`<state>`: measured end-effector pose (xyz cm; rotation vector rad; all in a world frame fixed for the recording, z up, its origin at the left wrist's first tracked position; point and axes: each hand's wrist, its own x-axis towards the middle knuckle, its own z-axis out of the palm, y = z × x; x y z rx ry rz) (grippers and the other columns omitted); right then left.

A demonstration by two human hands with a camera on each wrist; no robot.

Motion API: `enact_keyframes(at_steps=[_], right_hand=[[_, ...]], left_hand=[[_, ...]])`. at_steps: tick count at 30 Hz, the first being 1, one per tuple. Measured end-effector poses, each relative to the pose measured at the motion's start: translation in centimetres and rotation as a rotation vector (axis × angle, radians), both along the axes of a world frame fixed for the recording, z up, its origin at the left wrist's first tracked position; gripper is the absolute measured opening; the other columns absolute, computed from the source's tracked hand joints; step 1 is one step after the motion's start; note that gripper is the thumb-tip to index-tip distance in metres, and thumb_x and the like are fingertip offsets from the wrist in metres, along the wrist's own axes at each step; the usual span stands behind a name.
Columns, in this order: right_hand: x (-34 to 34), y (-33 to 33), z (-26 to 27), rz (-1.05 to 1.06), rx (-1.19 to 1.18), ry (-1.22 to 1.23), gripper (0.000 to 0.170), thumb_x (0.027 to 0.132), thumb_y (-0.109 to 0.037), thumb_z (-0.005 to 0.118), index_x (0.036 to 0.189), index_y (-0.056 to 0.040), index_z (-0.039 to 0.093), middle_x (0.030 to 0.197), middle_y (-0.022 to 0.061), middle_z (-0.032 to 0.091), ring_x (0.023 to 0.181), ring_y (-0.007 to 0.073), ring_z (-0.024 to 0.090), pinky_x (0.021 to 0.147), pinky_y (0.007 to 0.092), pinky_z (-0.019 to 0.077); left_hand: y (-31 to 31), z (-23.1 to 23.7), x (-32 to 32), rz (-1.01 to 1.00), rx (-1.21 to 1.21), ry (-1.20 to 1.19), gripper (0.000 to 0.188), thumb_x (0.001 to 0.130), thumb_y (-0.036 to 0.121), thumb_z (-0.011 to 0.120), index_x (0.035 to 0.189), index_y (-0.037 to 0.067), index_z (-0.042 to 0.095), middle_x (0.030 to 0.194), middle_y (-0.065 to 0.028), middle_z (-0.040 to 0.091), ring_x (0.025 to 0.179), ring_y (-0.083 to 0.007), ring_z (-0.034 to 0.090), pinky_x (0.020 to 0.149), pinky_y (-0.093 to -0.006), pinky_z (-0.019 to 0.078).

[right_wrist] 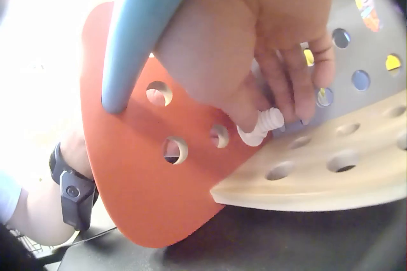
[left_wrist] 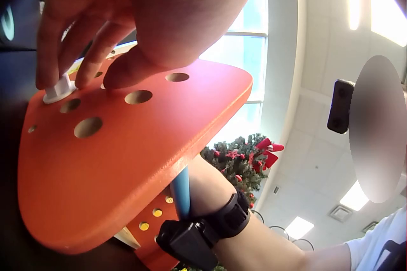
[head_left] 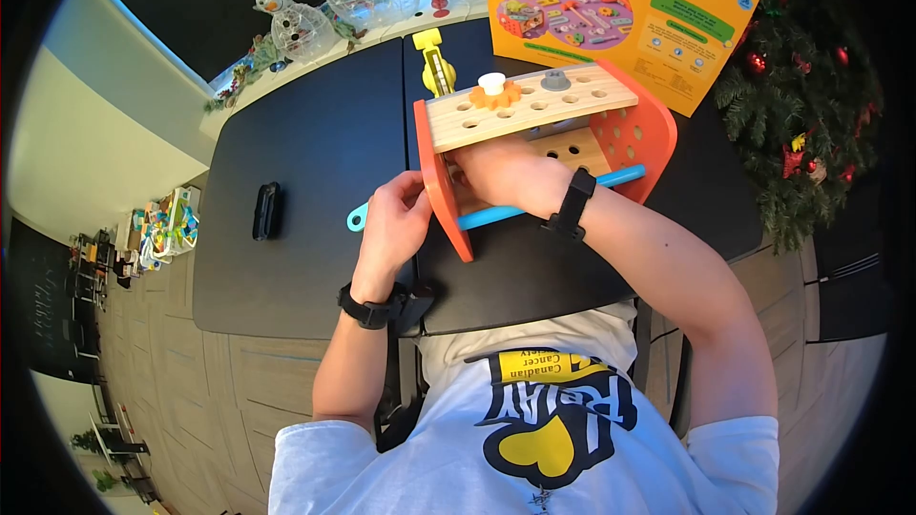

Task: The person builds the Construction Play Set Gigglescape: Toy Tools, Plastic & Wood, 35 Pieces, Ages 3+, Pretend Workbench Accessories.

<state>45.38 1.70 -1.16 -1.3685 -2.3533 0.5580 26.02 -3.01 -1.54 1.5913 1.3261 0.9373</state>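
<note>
An orange-sided wooden toolbox stands on the table. The left hand is outside its left panel; in the left wrist view that hand has fingertips on both sides of a white bolt head at a hole in the orange panel. The right hand reaches inside under the perforated wooden top. In the right wrist view the right hand has thumb and finger around the white threaded piece by the panel's inner face; their exact contact is partly hidden.
A blue rod crosses the toolbox front. White, orange and grey pieces sit on top. A yellow tool is behind it, a turquoise piece left, a black case farther left, and a yellow box behind.
</note>
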Motion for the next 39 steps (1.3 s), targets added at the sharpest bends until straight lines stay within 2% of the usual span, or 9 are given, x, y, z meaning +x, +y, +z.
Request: enact_keyframes(at_steps=[12, 17, 19, 21, 23, 29, 30, 37, 39], right_hand=[[3.1, -2.5, 1.8, -0.028, 0.144, -0.045, 0.036, 0.099, -0.027, 0.065, 0.129, -0.0080, 0.069, 0.115, 0.0186, 0.072, 0.106, 0.0402, 0.069, 0.093, 0.0501, 0.0557], [7.5, -7.2, 5.9, 0.085, 0.231, 0.159, 0.026, 0.101, -0.023, 0.064, 0.115, -0.0027, 0.072, 0.106, 0.0173, 0.073, 0.096, 0.0370, 0.070, 0.085, 0.0466, 0.0563], [9.2, -8.8, 9.0, -0.055, 0.201, 0.333, 0.021, 0.100, -0.019, 0.067, 0.108, -0.0008, 0.073, 0.097, 0.0148, 0.073, 0.089, 0.0290, 0.071, 0.080, 0.0398, 0.0559], [11.1, -8.8, 10.1, -0.376, 0.524, 0.394, 0.019, 0.099, -0.018, 0.067, 0.103, 0.0004, 0.073, 0.091, 0.0110, 0.073, 0.083, 0.0219, 0.070, 0.075, 0.0357, 0.0546], [14.6, -7.0, 10.2, -0.555, 0.572, 0.347, 0.031, 0.104, -0.029, 0.064, 0.110, -0.0003, 0.074, 0.102, 0.0141, 0.075, 0.096, 0.0211, 0.072, 0.085, 0.0346, 0.0547], [19.2, -2.0, 6.3, -0.552, -0.361, 0.696, 0.060, 0.110, -0.050, 0.050, 0.136, 0.0025, 0.066, 0.130, 0.0177, 0.071, 0.124, 0.0195, 0.064, 0.107, 0.0319, 0.0469], [18.5, -2.5, 5.8, -0.473, -0.393, 0.960, 0.057, 0.111, -0.044, 0.050, 0.137, 0.0052, 0.063, 0.131, 0.0154, 0.070, 0.120, 0.0184, 0.065, 0.104, 0.0318, 0.0490], [19.9, -2.7, 5.3, -0.238, -0.435, 0.858, 0.051, 0.111, -0.032, 0.052, 0.137, 0.0099, 0.062, 0.130, 0.0153, 0.071, 0.116, 0.0178, 0.067, 0.103, 0.0310, 0.0505], [19.5, -3.5, 5.6, -0.210, -0.401, 0.894, 0.051, 0.111, -0.031, 0.053, 0.142, 0.0085, 0.057, 0.136, 0.0147, 0.067, 0.122, 0.0172, 0.063, 0.106, 0.0302, 0.0478]], left_hand=[[1.9, -1.6, -2.7, -0.052, -0.019, -0.114, 0.033, 0.104, 0.019, 0.066, 0.125, -0.006, 0.069, 0.109, -0.0121, 0.077, 0.103, -0.0169, 0.070, 0.091, -0.0316, 0.0548], [1.2, 0.6, -2.4, -0.025, -0.168, -0.173, 0.053, 0.105, 0.040, 0.064, 0.135, -0.004, 0.063, 0.126, -0.0162, 0.070, 0.121, -0.0238, 0.064, 0.096, -0.0404, 0.0551], [1.4, 1.0, -2.4, -0.042, -0.239, -0.185, 0.067, 0.105, 0.054, 0.061, 0.140, -0.003, 0.060, 0.137, -0.0191, 0.064, 0.130, -0.0285, 0.059, 0.097, -0.0453, 0.0550], [1.8, 1.1, -2.3, -0.040, -0.278, -0.196, 0.079, 0.103, 0.064, 0.056, 0.145, -0.003, 0.057, 0.145, -0.0213, 0.057, 0.136, -0.0323, 0.053, 0.100, -0.0491, 0.0535], [2.2, 1.2, -2.2, -0.040, -0.299, -0.212, 0.089, 0.101, 0.072, 0.052, 0.149, -0.003, 0.053, 0.152, -0.0231, 0.051, 0.140, -0.0354, 0.049, 0.102, -0.0523, 0.0514], [2.8, 3.5, -0.6, -0.077, -0.295, -0.198, 0.089, 0.102, 0.071, 0.051, 0.150, -0.004, 0.054, 0.152, -0.0247, 0.053, 0.143, -0.0345, 0.046, 0.112, -0.0518, 0.0410], [2.7, 3.7, -0.3, -0.091, -0.269, -0.222, 0.086, 0.102, 0.068, 0.052, 0.147, -0.005, 0.056, 0.149, -0.0244, 0.056, 0.143, -0.0331, 0.047, 0.114, -0.0492, 0.0394], [3.4, 4.0, -1.3, -0.152, -0.151, -0.306, 0.061, 0.104, 0.046, 0.063, 0.132, -0.008, 0.069, 0.139, -0.0187, 0.067, 0.135, -0.0247, 0.055, 0.118, -0.0359, 0.0341], [3.5, 4.3, -1.6, -0.201, -0.059, -0.296, 0.051, 0.106, 0.032, 0.063, 0.137, -0.008, 0.064, 0.136, -0.0131, 0.068, 0.127, -0.0200, 0.061, 0.113, -0.0367, 0.0428]])
